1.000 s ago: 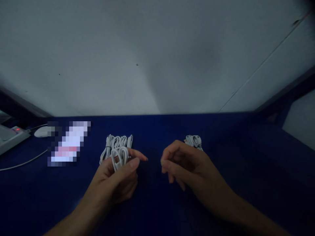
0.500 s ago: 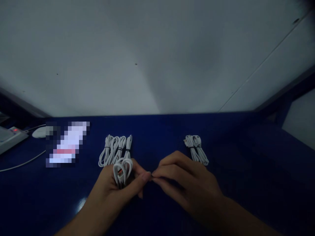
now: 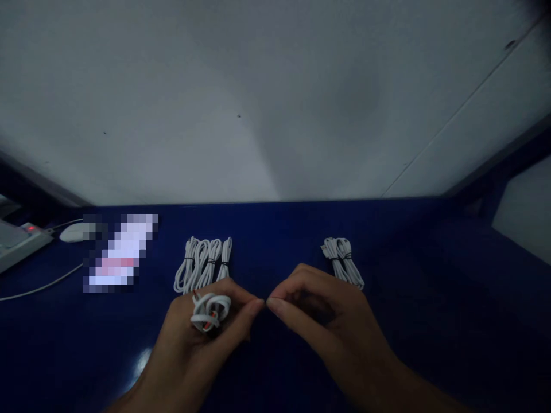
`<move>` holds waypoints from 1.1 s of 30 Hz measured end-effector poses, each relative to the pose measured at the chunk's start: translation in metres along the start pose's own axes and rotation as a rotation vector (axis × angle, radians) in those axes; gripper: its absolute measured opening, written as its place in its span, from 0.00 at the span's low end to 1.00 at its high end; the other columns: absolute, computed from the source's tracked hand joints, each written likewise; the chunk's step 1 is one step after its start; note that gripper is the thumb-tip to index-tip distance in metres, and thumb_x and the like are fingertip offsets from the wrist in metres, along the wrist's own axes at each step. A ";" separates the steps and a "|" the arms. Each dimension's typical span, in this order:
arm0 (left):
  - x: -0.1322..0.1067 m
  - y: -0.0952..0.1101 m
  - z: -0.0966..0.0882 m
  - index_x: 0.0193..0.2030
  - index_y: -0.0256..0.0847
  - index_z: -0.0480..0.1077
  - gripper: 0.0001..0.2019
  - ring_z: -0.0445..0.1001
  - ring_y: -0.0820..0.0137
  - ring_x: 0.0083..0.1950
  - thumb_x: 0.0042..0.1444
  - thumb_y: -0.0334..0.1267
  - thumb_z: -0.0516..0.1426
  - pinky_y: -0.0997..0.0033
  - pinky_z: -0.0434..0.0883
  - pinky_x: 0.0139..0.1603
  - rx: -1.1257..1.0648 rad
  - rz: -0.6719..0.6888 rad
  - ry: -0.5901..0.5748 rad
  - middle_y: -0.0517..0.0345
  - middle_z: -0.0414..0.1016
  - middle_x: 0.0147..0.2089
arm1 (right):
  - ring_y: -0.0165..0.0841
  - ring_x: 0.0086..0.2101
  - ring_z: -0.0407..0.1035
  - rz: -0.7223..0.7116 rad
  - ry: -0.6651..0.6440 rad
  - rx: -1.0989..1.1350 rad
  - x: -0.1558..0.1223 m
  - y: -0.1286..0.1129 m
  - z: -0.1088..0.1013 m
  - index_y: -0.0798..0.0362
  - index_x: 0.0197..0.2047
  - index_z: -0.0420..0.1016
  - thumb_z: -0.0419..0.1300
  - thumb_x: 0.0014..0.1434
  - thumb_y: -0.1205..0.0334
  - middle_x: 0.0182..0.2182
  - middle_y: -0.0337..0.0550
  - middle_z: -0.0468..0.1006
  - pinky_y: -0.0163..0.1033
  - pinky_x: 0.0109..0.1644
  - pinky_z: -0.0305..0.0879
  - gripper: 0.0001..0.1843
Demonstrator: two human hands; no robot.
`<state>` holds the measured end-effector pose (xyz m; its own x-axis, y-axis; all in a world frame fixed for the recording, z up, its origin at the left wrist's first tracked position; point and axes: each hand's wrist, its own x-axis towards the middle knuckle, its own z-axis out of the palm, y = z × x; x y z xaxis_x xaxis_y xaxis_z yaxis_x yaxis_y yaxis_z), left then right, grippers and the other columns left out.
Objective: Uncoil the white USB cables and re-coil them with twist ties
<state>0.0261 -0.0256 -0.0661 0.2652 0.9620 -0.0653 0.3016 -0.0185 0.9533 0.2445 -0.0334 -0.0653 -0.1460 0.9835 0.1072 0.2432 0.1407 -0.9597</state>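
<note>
A coiled white charging cable (image 3: pixel 212 312), with a bit of orange at its connector, pokes up from the grip of my left hand (image 3: pixel 202 338). The thumb and index finger of that hand are pinched together. Facing it, my right hand (image 3: pixel 331 315) also pinches thumb against index finger, the tips almost meeting the left ones. Whatever lies between the fingertips is too small to make out. Just beyond my left hand lies a row of white cable bundles (image 3: pixel 202 264) with dark ties. Two more tied white cables (image 3: pixel 344 264) lie behind my right hand, partly covered by it.
Everything rests on a dark blue tabletop (image 3: pixel 275 235) that meets a pale wall (image 3: pixel 215 155). At the left are a blurred-out bright screen (image 3: pixel 123 249), a white oval device (image 3: pixel 77 232) and a power strip (image 3: pixel 26 246) with a red light. A thin cord runs along there.
The coiled cable has tipped over in my left hand and shows a different side. My right hand has rolled so its thumb faces up, and the fingertips remain close together.
</note>
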 end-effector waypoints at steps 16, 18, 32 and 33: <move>0.004 0.005 -0.007 0.37 0.49 0.83 0.11 0.73 0.72 0.28 0.68 0.50 0.68 0.76 0.67 0.28 0.138 0.100 0.172 0.64 0.78 0.28 | 0.27 0.26 0.69 0.179 -0.018 0.123 0.003 0.006 -0.011 0.49 0.35 0.81 0.60 0.77 0.45 0.28 0.37 0.75 0.29 0.26 0.66 0.22; 0.007 0.005 -0.007 0.36 0.49 0.82 0.11 0.72 0.73 0.26 0.66 0.50 0.69 0.77 0.66 0.27 0.105 0.086 0.198 0.65 0.77 0.26 | 0.27 0.26 0.70 0.109 0.044 0.063 0.004 0.006 -0.014 0.47 0.38 0.82 0.62 0.76 0.46 0.29 0.36 0.77 0.30 0.27 0.67 0.18; 0.008 0.005 -0.003 0.36 0.47 0.84 0.10 0.71 0.72 0.27 0.67 0.48 0.68 0.75 0.67 0.28 0.025 0.025 0.030 0.63 0.76 0.26 | 0.30 0.35 0.77 -0.488 0.033 -0.298 0.005 0.018 -0.003 0.49 0.48 0.79 0.64 0.74 0.71 0.40 0.41 0.81 0.35 0.40 0.78 0.07; 0.008 0.005 -0.003 0.37 0.47 0.84 0.10 0.71 0.71 0.27 0.67 0.48 0.68 0.75 0.67 0.28 0.026 0.022 0.030 0.62 0.76 0.26 | 0.31 0.36 0.78 -0.508 0.031 -0.304 0.005 0.019 -0.004 0.50 0.49 0.79 0.63 0.74 0.71 0.40 0.42 0.81 0.35 0.40 0.78 0.07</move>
<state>0.0269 -0.0173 -0.0612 0.2446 0.9690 -0.0351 0.3194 -0.0464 0.9465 0.2517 -0.0254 -0.0816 -0.2889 0.7868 0.5454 0.4148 0.6163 -0.6694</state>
